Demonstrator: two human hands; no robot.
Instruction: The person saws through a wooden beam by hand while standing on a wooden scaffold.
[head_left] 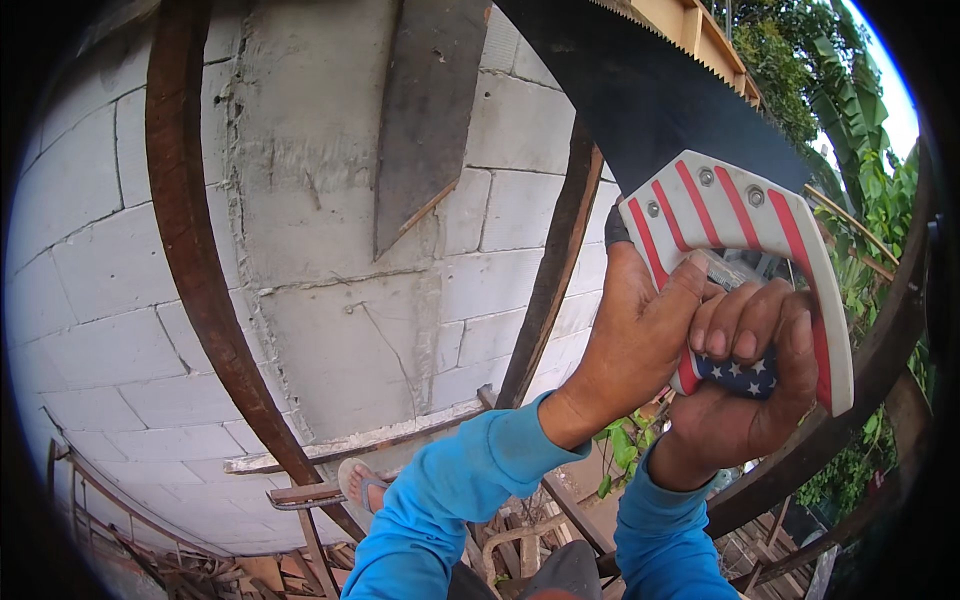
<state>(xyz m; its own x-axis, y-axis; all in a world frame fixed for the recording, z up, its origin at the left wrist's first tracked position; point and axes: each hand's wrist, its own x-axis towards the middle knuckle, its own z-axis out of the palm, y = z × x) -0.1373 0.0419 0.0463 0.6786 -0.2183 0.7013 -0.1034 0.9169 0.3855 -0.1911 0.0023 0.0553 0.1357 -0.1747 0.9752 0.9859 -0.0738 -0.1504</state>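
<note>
A person in bright blue sleeves is holding a large handsaw [665, 95] with a dark, toothed blade and a white handle [735, 195] with red stripes and a blue, white-starred grip, its blade running from the upper middle of the frame down toward the right, where the handle is sitting. The right hand [735, 400] is grasping the starred grip, its fingers curling over it through the opening and its thumb standing upright at the right. The left hand [640, 320] is clamping the handle's left side, its thumb lying across the front; its fingers are mostly hiding behind. The saw is thus lying within both hands, the blade extending up and left beyond them. A pale grey block wall [120, 270] is filling the left and middle, with a long brown timber post [190, 200] crossing it at the left. A flat, dark grey board [430, 110] with a slanted lower end is showing at the upper middle. A sandalled foot [362, 482] is resting at the lower middle-left, and green foliage [865, 170] is lining the right.
</note>
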